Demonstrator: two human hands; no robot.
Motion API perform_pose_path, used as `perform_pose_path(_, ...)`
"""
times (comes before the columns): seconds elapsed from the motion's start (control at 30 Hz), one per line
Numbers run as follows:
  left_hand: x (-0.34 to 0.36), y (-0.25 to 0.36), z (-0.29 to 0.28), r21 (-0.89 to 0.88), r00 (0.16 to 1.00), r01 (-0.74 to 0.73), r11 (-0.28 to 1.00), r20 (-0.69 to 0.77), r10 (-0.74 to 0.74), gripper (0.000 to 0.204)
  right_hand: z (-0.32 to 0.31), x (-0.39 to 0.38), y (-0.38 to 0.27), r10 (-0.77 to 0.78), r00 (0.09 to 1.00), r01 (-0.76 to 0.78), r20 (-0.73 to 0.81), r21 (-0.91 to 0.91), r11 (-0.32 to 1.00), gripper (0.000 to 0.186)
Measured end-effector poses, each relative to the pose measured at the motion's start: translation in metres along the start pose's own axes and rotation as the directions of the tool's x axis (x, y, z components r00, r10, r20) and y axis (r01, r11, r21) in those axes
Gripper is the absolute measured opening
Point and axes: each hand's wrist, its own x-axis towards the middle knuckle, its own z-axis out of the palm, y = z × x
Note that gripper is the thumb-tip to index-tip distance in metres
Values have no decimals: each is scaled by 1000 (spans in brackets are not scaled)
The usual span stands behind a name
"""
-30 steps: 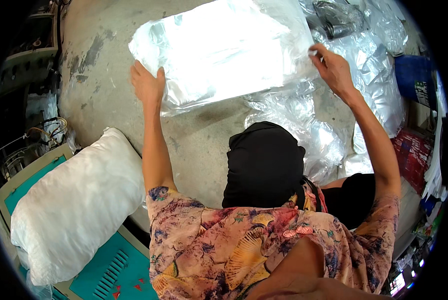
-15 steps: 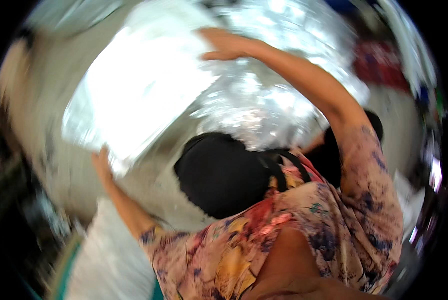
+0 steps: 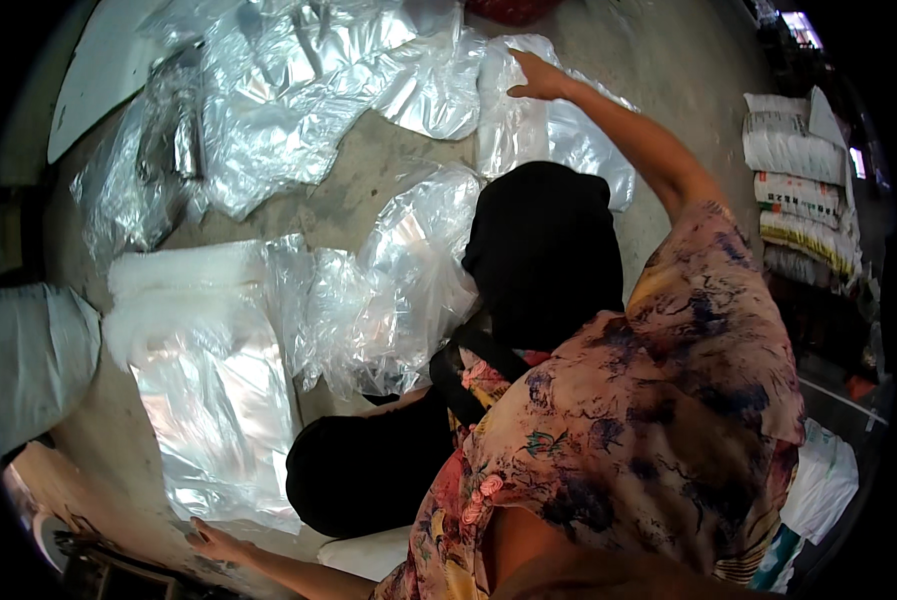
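Note:
My right hand (image 3: pixel 540 78) reaches far forward, its fingers apart, over a stack of clear plastic bags (image 3: pixel 511 122); whether it touches them I cannot tell. My left hand (image 3: pixel 216 543) is at the lower left with fingers spread, just off the near edge of a flat pile of clear plastic bags (image 3: pixel 208 390). Nothing shows in either hand. Between the piles, crumpled clear plastic (image 3: pixel 393 290) lies beside my black-covered knees.
More loose clear plastic sheeting (image 3: pixel 298 90) spreads over the concrete floor at the far left. Stacked printed sacks (image 3: pixel 798 180) stand at the right. A greyish covered bundle (image 3: pixel 28 350) sits at the left edge, and a dark metal object (image 3: pixel 108 570) at the lower left.
The view has swung round, and the scene is sharper. The bright white plastic sheet that lay between my hands no longer spans them. My hands are now farther apart.

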Motion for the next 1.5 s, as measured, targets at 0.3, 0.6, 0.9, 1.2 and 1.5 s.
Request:
perform_pose_path(0.3,3,218,8,-119,901,-373,920,189,390,70,42,-29,-111,263,953,-133,-149,575,807,84)
perform_pose_path(0.6,-89,379,29,-375,468,-664,647,465,751,43,94,48,-129,630,730,-188,263,965,-184,71)
perform_pose_path(0.9,-181,454,71,-450,64,-795,406,603,795,29,-73,20,-206,-286,936,289,-207,914,284,76)
perform_pose_path(1.2,-193,428,98,-483,-22,-780,398,657,753,28,9,-87,-54,504,720,-166,-478,586,793,96)
perform_pose_path(1.5,-184,419,110,-462,-47,-812,356,660,750,28,82,-118,-64,672,727,-291,139,950,118,102)
